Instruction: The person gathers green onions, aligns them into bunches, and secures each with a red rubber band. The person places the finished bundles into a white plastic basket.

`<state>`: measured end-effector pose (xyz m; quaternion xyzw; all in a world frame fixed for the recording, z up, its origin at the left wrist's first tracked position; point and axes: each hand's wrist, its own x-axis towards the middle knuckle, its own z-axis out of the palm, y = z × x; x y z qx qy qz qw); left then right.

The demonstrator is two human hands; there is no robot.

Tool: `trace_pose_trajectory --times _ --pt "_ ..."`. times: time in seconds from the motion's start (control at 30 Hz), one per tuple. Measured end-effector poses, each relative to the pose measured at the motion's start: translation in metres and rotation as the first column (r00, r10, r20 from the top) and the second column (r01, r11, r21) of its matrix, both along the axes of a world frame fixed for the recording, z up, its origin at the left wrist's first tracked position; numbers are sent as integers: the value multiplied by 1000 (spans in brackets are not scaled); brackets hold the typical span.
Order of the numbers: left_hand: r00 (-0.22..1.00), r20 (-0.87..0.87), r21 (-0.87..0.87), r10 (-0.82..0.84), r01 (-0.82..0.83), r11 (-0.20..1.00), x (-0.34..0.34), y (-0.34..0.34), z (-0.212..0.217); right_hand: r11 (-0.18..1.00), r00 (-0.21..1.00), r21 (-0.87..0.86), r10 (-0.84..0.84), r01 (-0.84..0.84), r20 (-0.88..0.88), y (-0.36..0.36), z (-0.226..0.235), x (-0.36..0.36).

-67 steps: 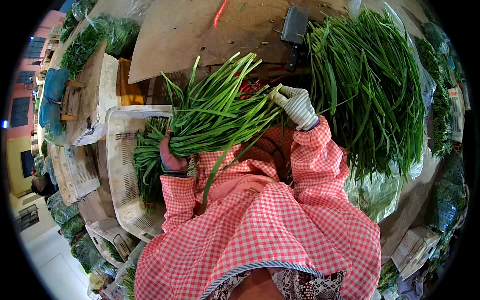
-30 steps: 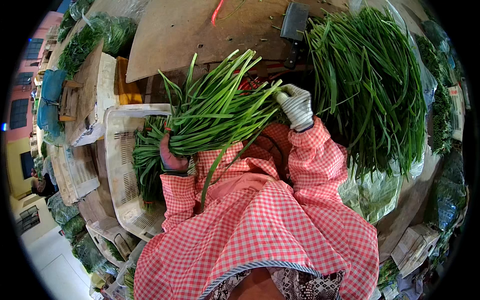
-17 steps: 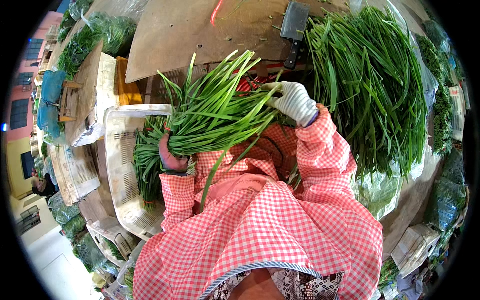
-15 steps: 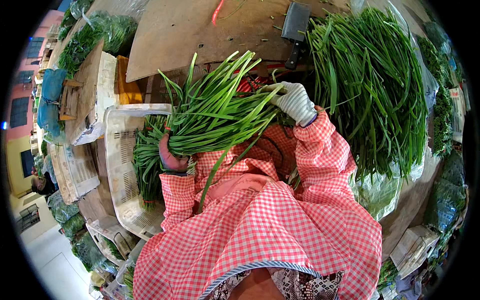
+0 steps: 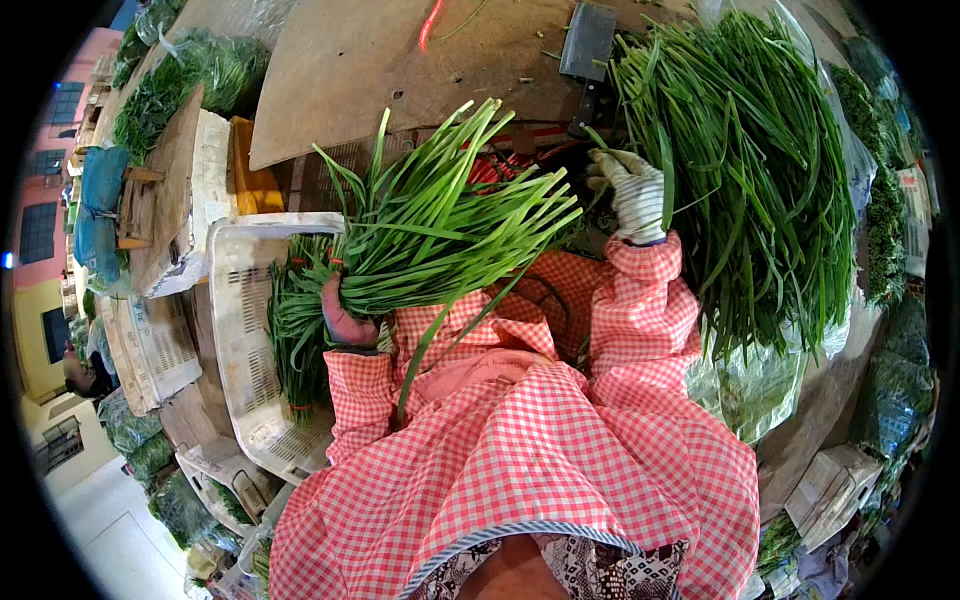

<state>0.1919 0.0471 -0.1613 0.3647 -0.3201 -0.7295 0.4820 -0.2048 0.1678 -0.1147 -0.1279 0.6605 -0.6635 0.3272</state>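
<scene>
One bunch of long green chives (image 5: pixel 440 235) is lying across the left hand (image 5: pixel 347 318), which is clamping its stems; the white-gloved right hand (image 5: pixel 632 192), fingers loosely spread, is touching one large green chive pile (image 5: pixel 750 170) beside it.

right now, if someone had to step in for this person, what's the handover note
Left hand: closed around the base of a bunch of long green leaves, held over the lap.
Right hand: in a white work glove, at the edge of the big pile of loose greens; whether it grips any cannot be told.
White crate on the left holds tied bundles.
Cleaver lies on the wooden board ahead.
Done: some bundles crated.
Left: the held bunch is not tied or crated; the pile remains large.
</scene>
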Motion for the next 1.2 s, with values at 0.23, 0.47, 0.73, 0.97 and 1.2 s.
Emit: trace_pose_trajectory --times 0.23,0.47,0.73,0.97,1.2 --pt "874 465 -665 142 239 708 3 -1 -10 870 760 179 489 -460 -427 11 14 1" --pt "998 58 124 34 -41 991 -7 -17 10 937 937 -34 350 -349 24 -27 8 55" --pt "988 137 -34 74 -70 997 -8 -32 -6 936 930 -6 349 -351 111 -13 -1 44" --pt "862 488 -535 135 174 827 -1 -28 -15 929 930 32 368 -367 -5 -17 -10 42" --pt "834 519 -614 190 208 762 0 -20 -18 986 993 117 115 -115 12 13 -2 -6"
